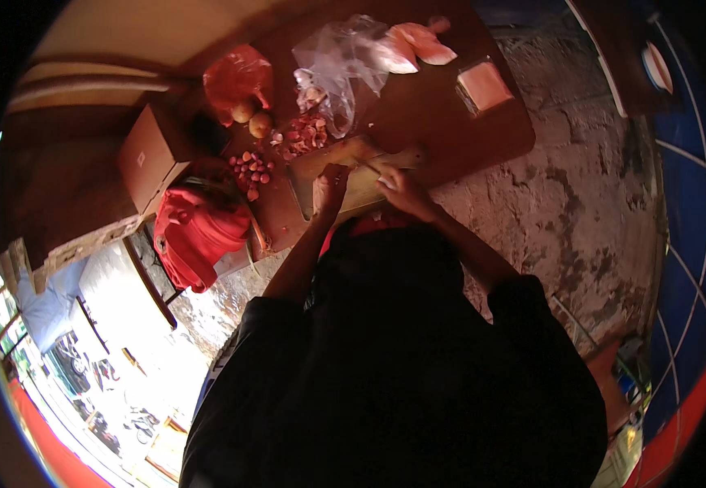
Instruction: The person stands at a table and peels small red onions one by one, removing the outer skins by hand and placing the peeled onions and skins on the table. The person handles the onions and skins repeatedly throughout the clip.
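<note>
A wooden cutting board [362, 198] lies on the brown table before me. My right hand [405, 192] grips a knife [366, 166] above the board, its thin blade pointing towards the upper left. At the board's left part is my left hand [330, 189], fingers bent downwards; whether they hold something is too small to tell. Left of the board sits a pile of small peeled shallots [250, 169]. Reddish shallot skins [305, 135] are heaped just beyond the board's far edge.
Two round, tan vegetables or fruits [259, 124] sit beside a red plastic bag [238, 76]. Farther back are a clear plastic bag [344, 58], pinkish-white packets [417, 47] and a square pack [485, 86]. A cardboard box [153, 158] and red cloth [203, 235] stand left.
</note>
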Motion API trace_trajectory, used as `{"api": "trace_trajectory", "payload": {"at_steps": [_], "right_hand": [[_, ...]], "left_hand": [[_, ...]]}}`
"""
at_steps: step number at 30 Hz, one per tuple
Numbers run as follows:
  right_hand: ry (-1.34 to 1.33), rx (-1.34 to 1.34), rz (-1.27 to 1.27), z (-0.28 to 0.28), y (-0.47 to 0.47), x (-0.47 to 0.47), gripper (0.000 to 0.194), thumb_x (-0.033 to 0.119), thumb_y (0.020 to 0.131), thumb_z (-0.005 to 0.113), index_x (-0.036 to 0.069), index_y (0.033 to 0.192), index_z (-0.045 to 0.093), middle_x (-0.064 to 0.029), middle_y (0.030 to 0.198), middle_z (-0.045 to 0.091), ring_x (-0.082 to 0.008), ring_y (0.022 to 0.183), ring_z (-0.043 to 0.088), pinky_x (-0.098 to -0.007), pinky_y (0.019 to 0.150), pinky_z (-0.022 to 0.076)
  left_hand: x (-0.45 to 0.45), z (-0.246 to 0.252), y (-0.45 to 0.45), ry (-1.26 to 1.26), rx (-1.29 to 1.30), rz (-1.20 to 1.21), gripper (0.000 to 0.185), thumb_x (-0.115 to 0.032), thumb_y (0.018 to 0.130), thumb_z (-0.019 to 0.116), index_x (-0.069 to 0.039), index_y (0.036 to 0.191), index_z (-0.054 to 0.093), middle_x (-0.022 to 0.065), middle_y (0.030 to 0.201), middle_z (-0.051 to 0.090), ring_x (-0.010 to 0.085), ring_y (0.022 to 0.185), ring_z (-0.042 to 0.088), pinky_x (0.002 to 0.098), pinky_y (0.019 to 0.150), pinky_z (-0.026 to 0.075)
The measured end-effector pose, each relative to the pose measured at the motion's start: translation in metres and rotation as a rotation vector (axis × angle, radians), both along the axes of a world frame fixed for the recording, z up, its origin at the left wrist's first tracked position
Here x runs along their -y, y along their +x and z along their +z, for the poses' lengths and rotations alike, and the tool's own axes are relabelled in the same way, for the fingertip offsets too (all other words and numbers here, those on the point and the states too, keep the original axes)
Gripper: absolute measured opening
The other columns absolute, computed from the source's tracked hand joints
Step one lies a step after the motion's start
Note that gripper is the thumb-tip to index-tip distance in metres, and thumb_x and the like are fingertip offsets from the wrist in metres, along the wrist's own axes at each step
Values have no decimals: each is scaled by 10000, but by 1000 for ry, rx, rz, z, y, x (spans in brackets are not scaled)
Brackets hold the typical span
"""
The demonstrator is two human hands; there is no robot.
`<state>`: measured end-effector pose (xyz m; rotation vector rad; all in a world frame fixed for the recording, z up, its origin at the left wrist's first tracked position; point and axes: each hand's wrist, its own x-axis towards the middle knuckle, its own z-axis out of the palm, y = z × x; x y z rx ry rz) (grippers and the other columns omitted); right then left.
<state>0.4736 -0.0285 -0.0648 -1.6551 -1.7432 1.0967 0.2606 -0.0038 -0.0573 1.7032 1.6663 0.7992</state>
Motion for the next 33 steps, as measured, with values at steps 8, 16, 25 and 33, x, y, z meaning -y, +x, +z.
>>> {"api": "trace_trajectory", "payload": {"at_steps": [8, 16, 25, 33], "right_hand": [[355, 407, 48, -19, 60, -87, 203, 149, 782, 731, 88, 960, 654, -159, 972, 619, -365, 942, 592, -469, 799, 486], [92, 84, 221, 101, -30, -109, 226, 256, 923, 642, 48, 976, 711, -160, 994, 677, -239, 900, 673, -347, 759, 507], [231, -605, 652, 264, -153, -70, 282, -8, 852, 699, 32, 1131, 689, -67, 1028, 681, -134, 924, 641, -277, 855, 515], [196, -643, 464, 267, -185, -47, 74, 37, 847, 733, 6, 898, 688, -25, 893, 662, -113, 852, 626, -259, 768, 501]], "left_hand": [[8, 98, -43, 97, 281, 269, 164, -117, 879, 698, -30, 1016, 717, 87, 913, 721, 171, 828, 695, 311, 750, 555], [30, 198, -80, 17, 806, 452, 271, -114, 915, 662, 48, 1133, 666, 76, 955, 712, 138, 862, 678, 262, 824, 514], [47, 221, -113, -91, 1247, 287, 219, -77, 957, 587, 14, 1149, 640, 58, 1070, 675, 135, 957, 641, 269, 883, 503], [50, 234, -131, -61, 1395, 275, 152, -122, 958, 607, -25, 1067, 650, 36, 955, 674, 119, 863, 633, 263, 839, 495]]}}
